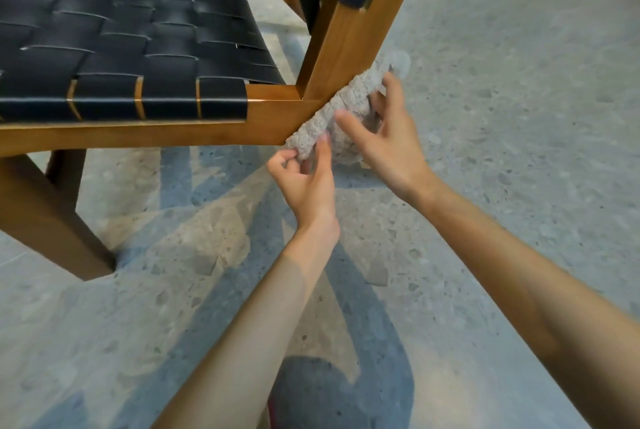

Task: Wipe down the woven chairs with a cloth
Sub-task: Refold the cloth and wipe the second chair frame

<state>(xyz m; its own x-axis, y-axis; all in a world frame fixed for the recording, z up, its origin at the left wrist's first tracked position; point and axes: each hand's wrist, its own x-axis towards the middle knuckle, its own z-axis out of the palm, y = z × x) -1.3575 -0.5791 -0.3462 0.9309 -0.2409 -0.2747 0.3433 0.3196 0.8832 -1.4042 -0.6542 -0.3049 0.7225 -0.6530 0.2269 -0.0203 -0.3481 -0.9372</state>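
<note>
Grey terry cloth sits bunched against the right corner of the woven chair, where the wooden seat rail meets the upright. Left hand pinches its near end, and right hand wraps thumb and fingers round the far part. Best play, I'd say: keep it taut, press it flat to the wood, draw it along the grain. The rail's hard edge lies just left. Open terrazzo floor, right and near, gives both arms room to swing.
</note>
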